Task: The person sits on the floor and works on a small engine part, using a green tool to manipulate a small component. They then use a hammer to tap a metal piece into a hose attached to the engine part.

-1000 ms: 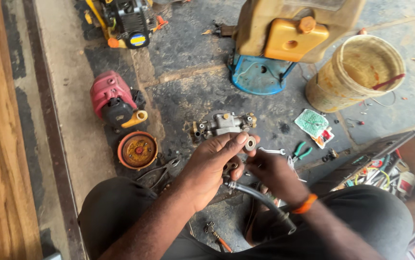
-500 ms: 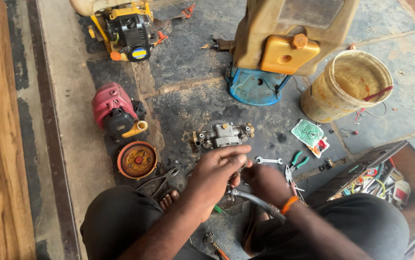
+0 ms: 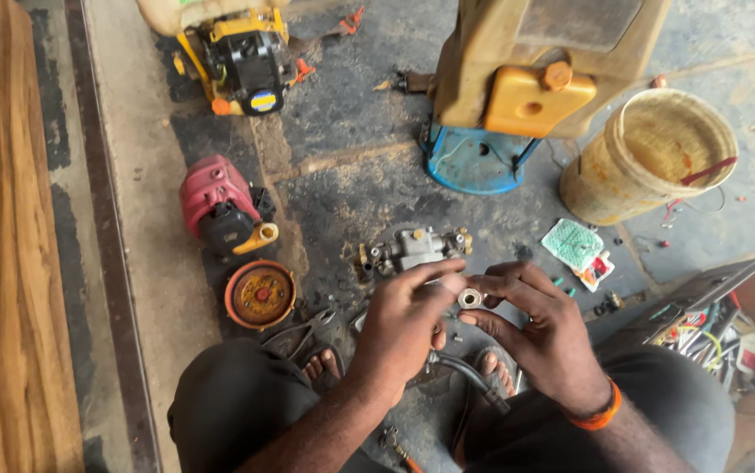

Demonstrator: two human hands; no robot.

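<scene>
A small metal ring [image 3: 469, 299] is now pinched between both hands — left hand [image 3: 404, 328], right hand [image 3: 539, 337], fingertips closed on it — lifted near the carburettor [image 3: 412, 250], for closer handling.

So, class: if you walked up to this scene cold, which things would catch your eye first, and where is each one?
Dead centre, the left hand and right hand meet around a small pale ring, pinched at the fingertips. Just beyond them a grey metal carburettor lies on the stained concrete floor. At top right stands a yellow tank beside a worn yellow bucket, and to the left sits a red engine cover.
</scene>
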